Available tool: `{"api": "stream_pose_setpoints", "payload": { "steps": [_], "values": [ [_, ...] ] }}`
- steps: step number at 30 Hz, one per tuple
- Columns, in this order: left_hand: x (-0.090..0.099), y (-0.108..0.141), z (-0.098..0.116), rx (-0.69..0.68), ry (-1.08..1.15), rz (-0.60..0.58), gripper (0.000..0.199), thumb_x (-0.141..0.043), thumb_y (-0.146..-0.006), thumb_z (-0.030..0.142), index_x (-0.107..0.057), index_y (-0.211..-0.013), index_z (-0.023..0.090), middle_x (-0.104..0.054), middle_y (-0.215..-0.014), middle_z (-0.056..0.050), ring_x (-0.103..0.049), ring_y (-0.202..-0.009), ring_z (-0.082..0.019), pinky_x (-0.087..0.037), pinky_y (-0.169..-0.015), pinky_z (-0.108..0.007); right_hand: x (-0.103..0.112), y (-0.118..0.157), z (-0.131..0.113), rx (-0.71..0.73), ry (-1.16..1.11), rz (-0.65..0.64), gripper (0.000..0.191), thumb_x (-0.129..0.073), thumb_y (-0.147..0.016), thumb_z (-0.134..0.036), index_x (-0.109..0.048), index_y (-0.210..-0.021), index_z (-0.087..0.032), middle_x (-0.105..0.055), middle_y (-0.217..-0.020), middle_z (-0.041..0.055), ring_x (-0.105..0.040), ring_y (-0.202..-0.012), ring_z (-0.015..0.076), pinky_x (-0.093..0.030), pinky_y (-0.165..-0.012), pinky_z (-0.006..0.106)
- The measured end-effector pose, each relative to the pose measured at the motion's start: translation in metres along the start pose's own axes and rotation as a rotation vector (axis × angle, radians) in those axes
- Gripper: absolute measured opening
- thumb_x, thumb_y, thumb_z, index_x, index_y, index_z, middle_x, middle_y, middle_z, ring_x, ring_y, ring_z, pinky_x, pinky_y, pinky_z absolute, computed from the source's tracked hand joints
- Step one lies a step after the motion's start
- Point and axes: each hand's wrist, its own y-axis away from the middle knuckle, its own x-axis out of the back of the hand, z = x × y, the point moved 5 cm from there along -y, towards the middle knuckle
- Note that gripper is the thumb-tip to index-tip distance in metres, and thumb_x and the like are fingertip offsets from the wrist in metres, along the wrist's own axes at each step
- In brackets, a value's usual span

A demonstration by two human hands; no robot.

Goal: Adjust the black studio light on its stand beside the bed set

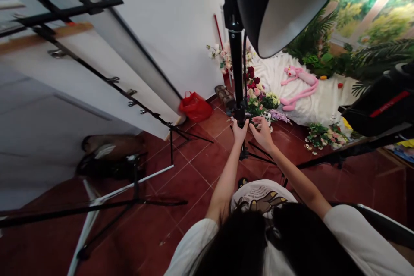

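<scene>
A black light stand [238, 69] rises upright in front of me, with a large lamp reflector [291, 4] at its top, dark outside and pale inside. Low on its pole, just under a black collar, my left hand [239, 132] is wrapped round the stand. My right hand [263, 135] is beside the collar, its thumb and fingers apart and partly curled towards it. Whether those fingertips touch a knob there, I cannot tell. Below my hands, the stand's legs spread over the red tiled floor [197, 172].
A red plastic bag [196, 106] sits by the wall. Artificial flowers [255, 90] and a pink plush toy [302, 79] on white cloth [336, 92] are beyond the stand. Another black lamp [381, 105] juts in at right. A backdrop stand with clips [113, 79] leans across the left.
</scene>
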Motion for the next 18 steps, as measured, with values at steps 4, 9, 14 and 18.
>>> {"api": "stream_pose_setpoints", "payload": {
  "steps": [4, 9, 14, 18],
  "values": [
    [0.0, -0.009, 0.001, -0.02, -0.051, -0.005, 0.044, -0.083, -0.071, 0.055, -0.06, -0.087, 0.021, -0.066, -0.087, -0.003, -0.064, -0.087, -0.019, -0.051, -0.087, -0.032, -0.027, -0.027, 0.04, -0.197, -0.066, -0.037, 0.05, -0.051, -0.096, -0.065, -0.057, -0.115, -0.019, -0.068, -0.113, 0.0148, -0.067, -0.104, 0.0227, -0.055, -0.093, 0.037],
    [0.002, -0.007, 0.002, -0.027, -0.037, -0.006, 0.039, -0.085, -0.071, 0.045, -0.06, -0.089, 0.021, -0.067, -0.087, -0.005, -0.066, -0.093, -0.023, -0.052, -0.09, -0.036, -0.043, -0.068, 0.067, -0.371, -0.055, -0.151, 0.048, -0.062, -0.088, -0.07, -0.06, -0.085, -0.022, -0.067, -0.082, 0.006, -0.066, -0.083, 0.0203, -0.054, -0.08, 0.032],
    [0.001, -0.007, -0.003, -0.016, -0.033, -0.035, 0.036, -0.083, -0.073, 0.038, -0.058, -0.093, 0.021, -0.068, -0.09, -0.005, -0.067, -0.096, -0.024, -0.051, -0.09, -0.037, -0.057, -0.079, 0.07, -0.597, -0.305, -0.287, 0.039, -0.079, -0.084, -0.051, -0.06, -0.069, -0.02, -0.059, -0.058, 0.0004, -0.054, -0.056, 0.0134, -0.049, -0.058, 0.025],
    [0.0, -0.009, -0.006, -0.055, -0.031, -0.053, 0.032, -0.08, -0.075, 0.035, -0.057, -0.094, 0.021, -0.068, -0.094, -0.005, -0.067, -0.093, -0.022, -0.051, -0.091, -0.037, -0.056, -0.077, 0.07, -0.616, -0.418, -0.27, 0.029, -0.077, -0.087, -0.043, -0.067, -0.078, -0.017, -0.066, -0.064, 0.0007, -0.055, -0.057, 0.0115, -0.05, -0.062, 0.024]
  ]
}}
